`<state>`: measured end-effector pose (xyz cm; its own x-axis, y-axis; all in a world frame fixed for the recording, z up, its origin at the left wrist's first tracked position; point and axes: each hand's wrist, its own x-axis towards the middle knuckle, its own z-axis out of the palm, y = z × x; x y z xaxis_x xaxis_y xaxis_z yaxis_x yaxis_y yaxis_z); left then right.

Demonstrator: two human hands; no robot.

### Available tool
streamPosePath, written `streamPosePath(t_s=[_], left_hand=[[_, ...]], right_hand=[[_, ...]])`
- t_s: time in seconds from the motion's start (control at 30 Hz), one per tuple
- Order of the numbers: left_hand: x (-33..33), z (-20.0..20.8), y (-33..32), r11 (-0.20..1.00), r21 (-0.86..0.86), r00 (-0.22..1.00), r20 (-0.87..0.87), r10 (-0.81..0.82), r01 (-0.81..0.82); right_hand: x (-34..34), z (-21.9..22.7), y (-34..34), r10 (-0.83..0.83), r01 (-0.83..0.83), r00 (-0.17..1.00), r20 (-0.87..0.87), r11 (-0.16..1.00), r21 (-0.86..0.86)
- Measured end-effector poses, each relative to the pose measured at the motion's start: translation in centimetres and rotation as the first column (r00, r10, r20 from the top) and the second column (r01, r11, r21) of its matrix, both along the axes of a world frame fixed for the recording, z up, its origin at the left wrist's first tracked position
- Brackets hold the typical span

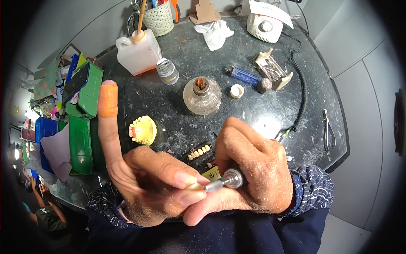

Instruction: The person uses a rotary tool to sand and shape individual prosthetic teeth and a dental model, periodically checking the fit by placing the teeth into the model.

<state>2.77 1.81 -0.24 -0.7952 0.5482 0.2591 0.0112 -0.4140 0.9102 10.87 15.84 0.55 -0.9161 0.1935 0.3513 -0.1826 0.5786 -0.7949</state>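
My left hand (144, 182) pinches a small ivory-coloured piece (196, 186), which looks like an artificial tooth, between thumb and a finger. Its index finger, wrapped in orange tape, points up and away. In my right hand (258, 173) is a rotary handpiece (233, 178), its silver tip at the small piece; whether they touch I cannot tell. White dust speckles both hands. Just beyond them lie a dark strip with a row of artificial teeth (199, 152) and a yellow label, partly covered by my fingers. A yellow dental cast (144, 130) with a pink part sits beyond my left hand.
A glass spirit lamp (202, 101), a small white cup (237, 91), a glass jar (167, 72) and a plastic jug (137, 53) stand farther back. Green bins (81, 146) line the left. On the right are a coiled cord (303, 89), pliers (327, 131) and a metal articulator (272, 70).
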Motion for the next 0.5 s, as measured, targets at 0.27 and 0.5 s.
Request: streamPosePath(t_s=[0.27, 0.5], left_hand=[[-0.74, -0.83, 0.55, 0.999, -0.018, 0.982, -0.187, 0.038, -0.042], [-0.75, -0.95, 0.09, 0.998, -0.059, 0.984, -0.181, 0.008, -0.019]], right_hand=[[0.70, -0.07, 0.51, 0.044, -0.054, 0.995, 0.094, 0.992, 0.114], [0.51, 0.20, 0.39, 0.025, -0.043, 0.990, 0.142, 0.991, 0.128]])
